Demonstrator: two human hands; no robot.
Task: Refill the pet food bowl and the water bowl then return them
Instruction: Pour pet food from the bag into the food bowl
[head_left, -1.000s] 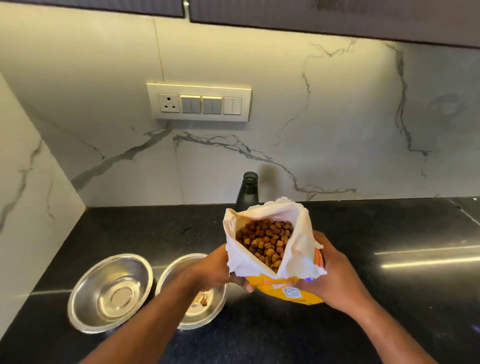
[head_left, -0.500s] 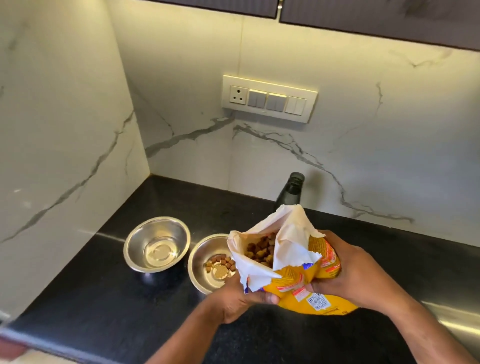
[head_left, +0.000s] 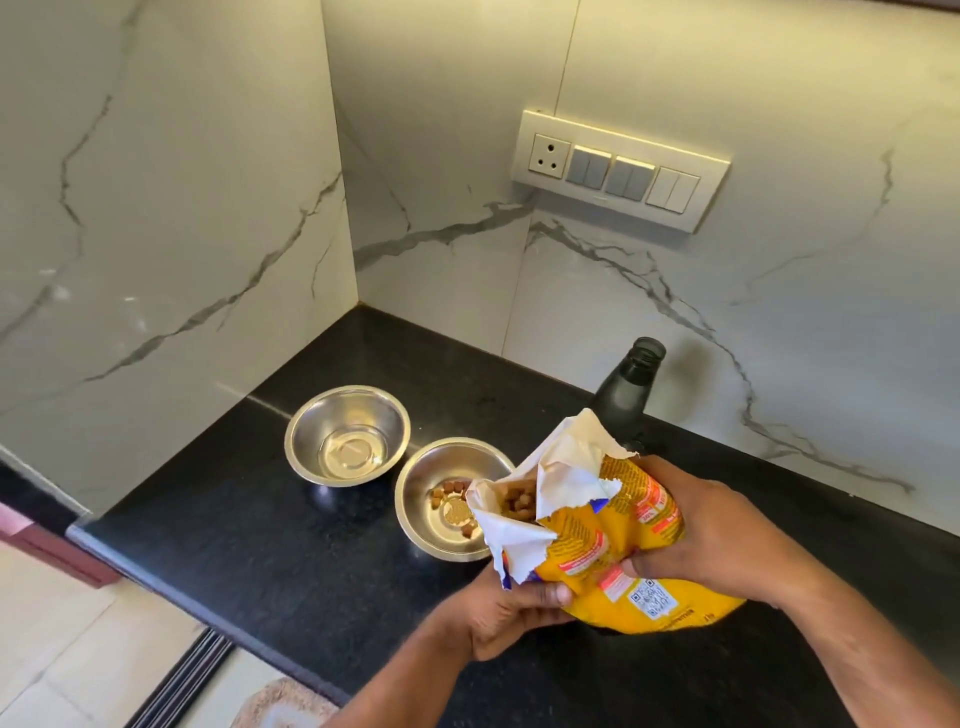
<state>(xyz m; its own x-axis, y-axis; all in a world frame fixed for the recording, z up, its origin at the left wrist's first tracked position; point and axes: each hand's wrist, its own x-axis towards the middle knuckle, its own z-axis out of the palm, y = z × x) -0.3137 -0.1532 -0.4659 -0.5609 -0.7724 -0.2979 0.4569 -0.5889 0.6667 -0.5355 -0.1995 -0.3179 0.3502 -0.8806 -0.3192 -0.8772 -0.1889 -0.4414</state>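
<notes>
While the yellow bag (head_left: 618, 540) leans over to the left, we hold it up with both hands above the black counter (head_left: 260, 545). Our left hand (head_left: 506, 613) is under the bag, near its torn white mouth, with the fingers curled round the bottom edge. Our right hand (head_left: 711, 535) wraps round the fat back part of the bag, with the thumb on the side that faces us. The mouth of the bag is open, and it hangs over the right rim of the near bowl (head_left: 415, 525). We can see brown food bits (head_left: 519, 504) just inside the mouth. A few more bits (head_left: 447, 491) lie in the bottom of the near bowl. The far bowl (head_left: 347, 435) sits just beside it, to the left and farther back, close to the corner of the white walls. It is shiny inside, and we cannot tell if there is water in it. A dark bottle (head_left: 626, 392) with no cap stands upright behind the bag, by the back wall. A switch plate (head_left: 621, 169) is on that wall, higher up.
</notes>
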